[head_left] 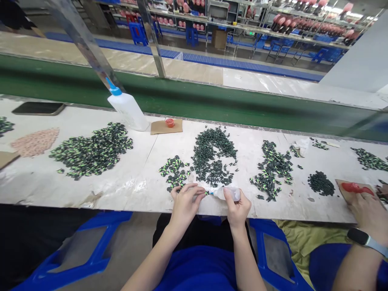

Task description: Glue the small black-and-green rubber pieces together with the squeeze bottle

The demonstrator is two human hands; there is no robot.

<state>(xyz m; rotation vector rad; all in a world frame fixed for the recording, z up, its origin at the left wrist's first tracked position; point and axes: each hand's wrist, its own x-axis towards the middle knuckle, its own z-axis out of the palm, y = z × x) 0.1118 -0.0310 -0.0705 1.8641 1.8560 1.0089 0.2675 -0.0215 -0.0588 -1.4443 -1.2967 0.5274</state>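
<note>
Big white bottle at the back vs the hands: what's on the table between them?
Head view: between the big white bottle and the left hand, bare tabletop, then a small green-and-black pile just before the fingers.

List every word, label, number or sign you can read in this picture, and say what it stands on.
None can be read.
The large white squeeze bottle with a blue nozzle shows no label.
The small clear squeeze bottle in the right hand shows no print.
The brown cardboard box and the far shelves are too small and blurred to show any print.
</note>
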